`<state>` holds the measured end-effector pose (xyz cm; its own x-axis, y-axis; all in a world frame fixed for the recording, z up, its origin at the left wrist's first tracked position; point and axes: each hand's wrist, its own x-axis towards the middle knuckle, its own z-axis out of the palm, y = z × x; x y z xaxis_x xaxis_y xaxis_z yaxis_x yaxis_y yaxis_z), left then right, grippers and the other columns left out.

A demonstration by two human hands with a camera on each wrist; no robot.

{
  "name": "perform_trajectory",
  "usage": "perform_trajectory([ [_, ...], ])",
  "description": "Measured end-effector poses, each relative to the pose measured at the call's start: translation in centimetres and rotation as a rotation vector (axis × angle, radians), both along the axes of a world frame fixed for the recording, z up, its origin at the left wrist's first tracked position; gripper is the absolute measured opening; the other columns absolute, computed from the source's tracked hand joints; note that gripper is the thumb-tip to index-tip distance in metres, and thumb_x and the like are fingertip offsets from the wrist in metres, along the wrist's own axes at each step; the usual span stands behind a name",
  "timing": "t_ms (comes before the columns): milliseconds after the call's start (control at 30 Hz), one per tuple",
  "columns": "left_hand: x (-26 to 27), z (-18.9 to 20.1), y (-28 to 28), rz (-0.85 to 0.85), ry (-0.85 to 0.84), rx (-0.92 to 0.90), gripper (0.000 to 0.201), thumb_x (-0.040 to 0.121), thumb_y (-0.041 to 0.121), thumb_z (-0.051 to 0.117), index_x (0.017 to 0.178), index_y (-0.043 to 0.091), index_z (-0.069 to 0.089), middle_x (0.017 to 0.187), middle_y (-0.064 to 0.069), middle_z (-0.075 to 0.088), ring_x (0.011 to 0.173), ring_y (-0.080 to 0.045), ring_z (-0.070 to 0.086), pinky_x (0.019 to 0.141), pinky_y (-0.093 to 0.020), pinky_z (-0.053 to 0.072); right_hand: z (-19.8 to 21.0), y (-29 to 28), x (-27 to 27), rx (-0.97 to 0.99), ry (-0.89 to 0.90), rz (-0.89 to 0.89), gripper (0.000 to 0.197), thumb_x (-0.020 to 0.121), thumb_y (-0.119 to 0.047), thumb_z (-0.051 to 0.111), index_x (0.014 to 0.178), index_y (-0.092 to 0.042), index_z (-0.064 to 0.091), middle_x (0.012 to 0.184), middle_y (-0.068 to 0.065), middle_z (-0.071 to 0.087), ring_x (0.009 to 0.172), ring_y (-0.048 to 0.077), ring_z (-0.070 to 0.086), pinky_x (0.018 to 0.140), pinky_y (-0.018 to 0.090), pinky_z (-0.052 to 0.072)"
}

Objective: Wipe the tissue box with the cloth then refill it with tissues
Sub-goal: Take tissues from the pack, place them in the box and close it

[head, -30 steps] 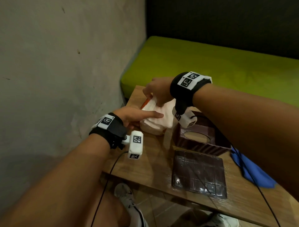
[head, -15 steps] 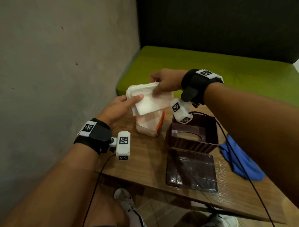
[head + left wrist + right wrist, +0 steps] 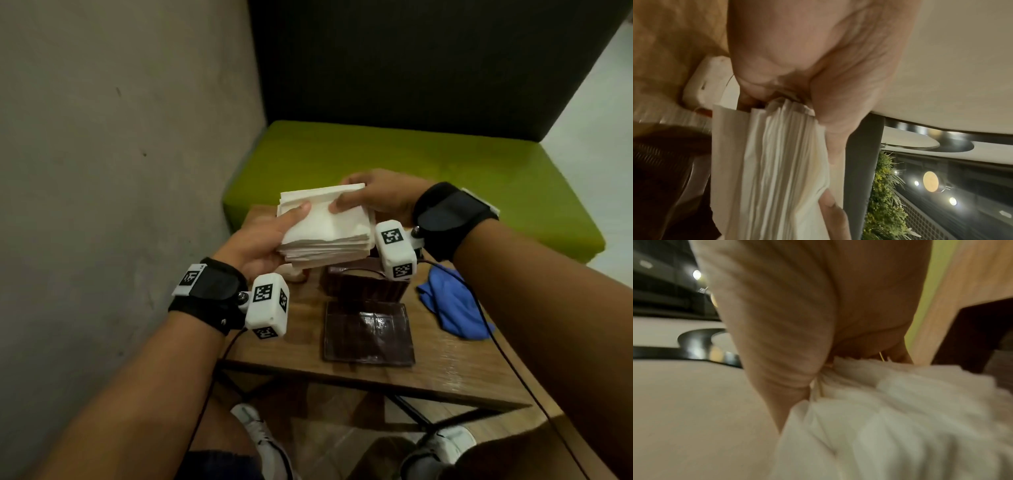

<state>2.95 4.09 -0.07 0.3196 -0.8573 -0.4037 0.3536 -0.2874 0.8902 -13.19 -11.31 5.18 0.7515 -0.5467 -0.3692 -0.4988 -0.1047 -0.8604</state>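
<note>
Gripping a thick stack of white tissues (image 3: 325, 222) from both sides, the fingers (image 3: 298, 210) of the left hand (image 3: 260, 240) are curled under its left edge with the thumb laid on top, while the right hand (image 3: 376, 195) pinches the far right corner, thumb on the top sheet. The stack is held in the air, tilted slightly, just above and behind the brown box (image 3: 363, 281), which stands open on the bench (image 3: 462, 370). Its lid (image 3: 368, 332) lies flat just in front of it, and the blue cloth (image 3: 452, 305) is left crumpled to the right, touched by neither hand. The wiping is judged done, and the refill is in hand. The next move calls for the stack to be squared and lowered level into the box, so that no sheets splay or catch on the walls, before the lid is fitted. What the box holds cannot be made out, since the stack and wrist camera hide its inside.
</note>
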Motion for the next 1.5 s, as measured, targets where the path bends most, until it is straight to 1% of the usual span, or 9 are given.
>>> perform_trajectory([
  [100, -1.4, 0.5, 0.2, 0.006, 0.043, 0.01, 0.048, 0.104, 0.036, 0.07, 0.143, 0.008, 0.064, 0.132, -0.019, 0.076, 0.111, -0.035, 0.078, 0.076, -0.045, 0.069, -0.6, 1.9, -2.4, 0.124, -0.136, -0.127, 0.028, 0.099, -0.023, 0.075, 0.122, -0.01, 0.066, 0.1, 0.009, 0.079, 0.077, 0.021, 0.079, 0.062, 0.033, 0.065],
  [200, -3.1, 0.4, 0.4, 0.048, 0.074, 0.012, 0.052, 0.102, 0.033, 0.073, 0.145, 0.007, 0.059, 0.119, -0.018, 0.078, 0.084, -0.029, 0.082, 0.057, -0.038, 0.064, -1.8, 4.0, -4.2, 0.311, -0.303, -0.277, 0.039, 0.103, -0.038, 0.068, 0.126, -0.006, 0.066, 0.112, 0.016, 0.08, 0.095, 0.032, 0.08, 0.075, 0.042, 0.067],
  [433, -6.5, -0.9, 1.5, 0.005, 0.066, 0.047, 0.028, 0.102, 0.031, 0.074, 0.121, 0.011, 0.072, 0.111, -0.013, 0.083, 0.111, -0.034, 0.078, 0.104, -0.051, 0.059, -4.5, 6.5, -6.2, 0.348, -0.337, -0.505, 0.085, 0.084, -0.078, 0.07, 0.141, -0.016, 0.06, 0.127, 0.012, 0.077, 0.111, 0.033, 0.078, 0.106, 0.054, 0.057],
  [600, -6.6, -1.0, 1.6, -0.017, 0.05, 0.084, 0.034, 0.102, 0.028, 0.074, 0.126, 0.004, 0.071, 0.12, -0.02, 0.08, 0.102, -0.032, 0.081, 0.083, -0.045, 0.069, -4.8, 8.1, -7.6, 0.393, -0.354, -0.521, 0.054, 0.101, -0.047, 0.068, 0.134, -0.005, 0.064, 0.113, 0.015, 0.081, 0.1, 0.031, 0.081, 0.09, 0.049, 0.066],
  [767, -6.2, -0.4, 1.5, -0.054, -0.017, 0.121, 0.054, 0.098, 0.036, 0.078, 0.137, 0.0, 0.066, 0.123, -0.019, 0.079, 0.116, -0.037, 0.076, 0.1, -0.052, 0.062, -3.8, 8.8, -9.1, 0.533, -0.29, -0.513, 0.027, 0.109, -0.03, 0.059, 0.105, -0.004, 0.066, 0.069, 0.008, 0.079, 0.056, 0.019, 0.076, 0.045, 0.025, 0.058],
  [833, -6.3, 0.0, 1.4, -0.065, -0.027, 0.12, 0.046, 0.1, 0.034, 0.076, 0.131, 0.002, 0.07, 0.123, -0.019, 0.079, 0.109, -0.033, 0.079, 0.091, -0.045, 0.066, -3.3, 8.8, -9.2, 0.516, -0.28, -0.532, 0.023, 0.11, -0.022, 0.057, 0.1, -0.002, 0.064, 0.057, 0.006, 0.073, 0.044, 0.016, 0.07, 0.037, 0.02, 0.05],
  [1000, -7.1, 1.4, 1.6, -0.019, -0.03, 0.048, 0.019, 0.1, 0.034, 0.075, 0.102, 0.015, 0.073, 0.099, -0.007, 0.085, 0.076, -0.015, 0.081, 0.063, -0.03, 0.063, -3.4, 8.4, -9.0, 0.532, -0.405, -0.634, 0.026, 0.107, -0.011, 0.061, 0.13, 0.001, 0.063, 0.095, 0.017, 0.078, 0.068, 0.026, 0.079, 0.053, 0.033, 0.062],
  [1167, -6.4, 0.2, 3.4, 0.169, -0.205, 0.117, 0.081, 0.076, 0.076, 0.076, 0.135, 0.022, 0.064, 0.12, -0.004, 0.068, 0.114, -0.025, 0.069, 0.1, -0.043, 0.059, -4.0, 8.4, -9.1, 0.5, -0.586, -0.775, 0.032, 0.106, -0.008, 0.061, 0.137, 0.003, 0.061, 0.125, 0.023, 0.075, 0.114, 0.04, 0.074, 0.089, 0.047, 0.064],
  [1500, -10.6, -3.8, 3.9, 0.145, 0.617, -0.063, 0.102, 0.084, 0.079, 0.069, 0.144, -0.002, 0.059, 0.145, -0.031, 0.063, 0.135, -0.045, 0.062, 0.121, -0.058, 0.044, -4.7, 10.9, -8.0, 0.498, -0.724, -0.891, 0.032, 0.107, -0.009, 0.062, 0.138, -0.001, 0.059, 0.125, 0.024, 0.075, 0.114, 0.042, 0.074, 0.08, 0.046, 0.067],
])
